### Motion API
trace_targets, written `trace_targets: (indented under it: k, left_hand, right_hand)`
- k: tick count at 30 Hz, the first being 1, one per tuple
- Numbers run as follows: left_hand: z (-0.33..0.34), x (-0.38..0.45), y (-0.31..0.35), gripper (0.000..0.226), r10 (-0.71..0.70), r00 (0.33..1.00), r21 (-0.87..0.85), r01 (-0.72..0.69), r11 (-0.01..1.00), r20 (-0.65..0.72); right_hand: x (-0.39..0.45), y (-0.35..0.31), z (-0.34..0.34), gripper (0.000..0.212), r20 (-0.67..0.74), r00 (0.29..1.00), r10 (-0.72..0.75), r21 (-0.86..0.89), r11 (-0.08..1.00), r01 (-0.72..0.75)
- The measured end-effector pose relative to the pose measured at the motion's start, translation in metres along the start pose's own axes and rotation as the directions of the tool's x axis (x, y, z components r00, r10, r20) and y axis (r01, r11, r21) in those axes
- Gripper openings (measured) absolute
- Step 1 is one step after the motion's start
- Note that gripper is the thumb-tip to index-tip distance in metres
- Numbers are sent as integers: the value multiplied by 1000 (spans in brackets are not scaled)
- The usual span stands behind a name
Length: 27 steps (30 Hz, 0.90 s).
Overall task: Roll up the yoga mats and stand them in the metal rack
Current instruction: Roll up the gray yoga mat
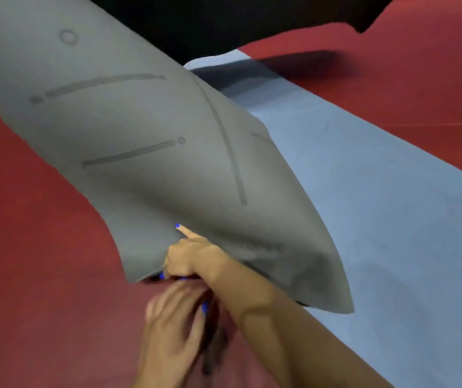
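Red carpeted flooring [34, 247] is seen across the whole view, with a dark, unlit area along the top edge. Two yoga mats can be counted. One grey mat [146, 135], marked with darker lines and small circles, is lifted off the floor and curves across the upper left and centre, its near end hanging in front of the hands. One blue mat [392, 219] is laid flat on the carpet to the right, running from the upper centre to the lower right corner; its far end is partly shadowed and overlapped by the grey mat. No rolled mat is shown.

Two hands are visible. The right hand [190, 256], reached in from the lower right, is closed on the lower edge of the grey mat, with the thumb laid straight along the mat's face and the fingers curled under the edge. The left hand [174, 326] is blurred just below it, fingers loosely bent beside a dark strip [210, 348]; whether anything is gripped by it cannot be told.
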<state>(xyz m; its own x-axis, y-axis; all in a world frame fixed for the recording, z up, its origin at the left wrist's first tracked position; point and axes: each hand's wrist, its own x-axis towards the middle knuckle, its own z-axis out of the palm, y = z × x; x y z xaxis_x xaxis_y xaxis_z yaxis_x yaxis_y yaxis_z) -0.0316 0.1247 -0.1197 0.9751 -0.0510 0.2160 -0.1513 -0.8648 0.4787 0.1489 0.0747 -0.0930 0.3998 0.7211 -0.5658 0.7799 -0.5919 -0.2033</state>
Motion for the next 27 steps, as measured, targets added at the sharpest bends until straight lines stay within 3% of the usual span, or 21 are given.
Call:
trace_targets:
  k: [2,4,6,7,9,10,11,12,13,14,16,18,19,21,23,24,25,26,27]
  left_hand:
    - [-27,48,-25,35,-100,987,50,108,993,-129]
    - [-43,77,-52,56,-337,919,82,359,930,-207]
    - [-40,77,-69,75,-455,886,-33,454,891,-88]
    - [-38,80,-73,83,-448,893,-91,442,892,-45]
    - [-38,91,-75,91,-476,879,-262,458,849,-5]
    - [-38,95,-71,89,-501,866,-350,469,811,0]
    - [-39,98,-66,86,-529,848,-418,469,778,-35]
    - [-38,101,-60,83,-568,820,-469,473,745,-75]
    - [-37,106,-54,82,-597,794,-511,468,721,-116]
    - [-37,111,-51,84,-624,769,-531,474,702,-138]
    - [-38,123,-45,92,-685,711,-574,497,651,-161]
    - [-42,133,-45,95,-777,616,-622,560,548,-131]
    - [-43,136,-47,96,-807,579,-633,583,509,-116]
    - [-44,140,-53,101,-819,566,-617,614,492,-90]
    - [-42,141,-59,103,-834,550,-612,647,456,-40]
    - [-39,140,-60,101,-849,529,-615,669,417,-1]
    - [-34,137,-61,100,-858,512,-619,686,383,37]
    - [-29,133,-64,100,-860,506,-624,694,359,69]
    - [-24,128,-65,99,-852,516,-635,688,351,88]
  right_hand:
    - [-1,-4,8,41,-71,997,-13,-36,999,11]
    - [-17,-8,20,43,-170,984,-60,41,997,67]
    - [-41,-6,29,36,-365,931,-28,248,960,126]
    - [-58,-2,28,35,-510,860,34,358,917,176]
    - [-105,10,19,35,-772,586,246,494,812,310]
    - [-127,21,14,30,-853,386,352,484,812,327]
    - [-143,39,8,26,-877,207,433,475,843,252]
    - [-155,63,3,25,-868,81,491,497,856,143]
    - [-160,89,-1,30,-826,27,564,564,825,35]
    - [-160,113,-2,36,-774,30,633,631,774,-55]
    - [-152,144,-5,50,-686,110,719,696,693,-188]
    - [-143,155,-13,65,-656,144,741,713,671,-207]
    - [-140,156,-20,72,-642,115,758,741,652,-160]
    - [-139,155,-38,92,-550,-21,835,832,550,75]
    - [-141,158,-55,111,-346,-144,927,871,374,318]
    - [-141,167,-58,118,-192,-167,967,871,246,425]
    - [-143,178,-61,123,-18,-149,989,853,93,514]
    - [-147,190,-61,124,142,-81,987,802,-67,593]
    - [-152,200,-58,118,236,34,971,741,-203,640]
